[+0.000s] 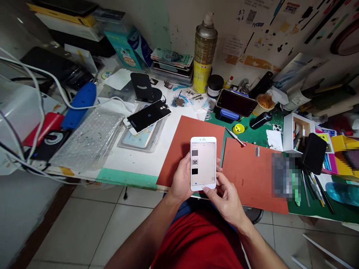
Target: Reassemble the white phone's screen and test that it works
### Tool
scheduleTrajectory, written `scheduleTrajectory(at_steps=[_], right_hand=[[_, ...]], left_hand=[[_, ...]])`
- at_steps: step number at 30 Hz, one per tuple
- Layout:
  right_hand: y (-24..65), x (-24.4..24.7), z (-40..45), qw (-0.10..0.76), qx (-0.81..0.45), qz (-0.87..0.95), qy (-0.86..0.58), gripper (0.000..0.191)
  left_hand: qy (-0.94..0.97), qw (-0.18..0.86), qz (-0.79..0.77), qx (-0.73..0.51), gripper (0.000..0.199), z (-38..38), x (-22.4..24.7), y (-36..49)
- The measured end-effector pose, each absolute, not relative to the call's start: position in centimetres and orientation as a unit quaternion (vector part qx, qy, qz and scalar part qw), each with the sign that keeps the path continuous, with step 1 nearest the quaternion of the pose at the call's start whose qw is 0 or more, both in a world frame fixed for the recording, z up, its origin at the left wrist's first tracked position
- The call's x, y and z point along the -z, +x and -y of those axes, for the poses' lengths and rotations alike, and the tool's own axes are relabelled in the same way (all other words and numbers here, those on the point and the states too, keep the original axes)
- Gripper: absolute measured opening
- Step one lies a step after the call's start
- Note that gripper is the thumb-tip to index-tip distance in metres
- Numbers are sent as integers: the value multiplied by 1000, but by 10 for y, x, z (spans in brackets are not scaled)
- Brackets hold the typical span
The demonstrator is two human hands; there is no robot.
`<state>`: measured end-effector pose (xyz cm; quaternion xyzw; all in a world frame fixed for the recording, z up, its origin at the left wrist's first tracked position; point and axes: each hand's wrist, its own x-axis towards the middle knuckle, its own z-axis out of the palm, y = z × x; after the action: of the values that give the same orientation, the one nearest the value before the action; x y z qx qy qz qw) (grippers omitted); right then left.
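Note:
A white smartphone (206,164) with a lit screen is held above the front edge of the workbench. The screen shows a pale page with several small dark thumbnails down its left side. My left hand (181,179) grips the phone along its left side, its fingers partly hidden behind the back. My right hand (224,196) has its thumb on the home button at the bottom, while some of its fingers curl by the lower right edge. Under and behind the phone lies a reddish-brown mat (185,138). A second reddish-brown mat (246,175) is to the right.
A detached phone screen (148,116) rests over a phone in a clear sleeve (140,136) at left. Behind stand a spray can (202,56) and a propped phone (237,102). A screwdriver (235,136), yellow cap (238,129) and tweezers (319,188) lie right. White cables (36,86) hang left.

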<state>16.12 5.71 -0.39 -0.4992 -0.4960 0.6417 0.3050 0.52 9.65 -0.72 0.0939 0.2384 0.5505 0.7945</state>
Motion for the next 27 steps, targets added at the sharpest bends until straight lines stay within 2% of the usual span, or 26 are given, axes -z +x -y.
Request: scheduleTrajectory(at_steps=[15,20,27], right_hand=[[161,4,-57,306,-625,512,-504,41],[162,5,-56,304,-626,511,-504,46],[162,7,-55,308,-622,512,-506,45]], left_hand=[[125,784,-264,-547,60,-94,-1,3],[156,769,-280,-553,73,-91,2,2],[166,772,-267,-552,72,-90,-2,2]])
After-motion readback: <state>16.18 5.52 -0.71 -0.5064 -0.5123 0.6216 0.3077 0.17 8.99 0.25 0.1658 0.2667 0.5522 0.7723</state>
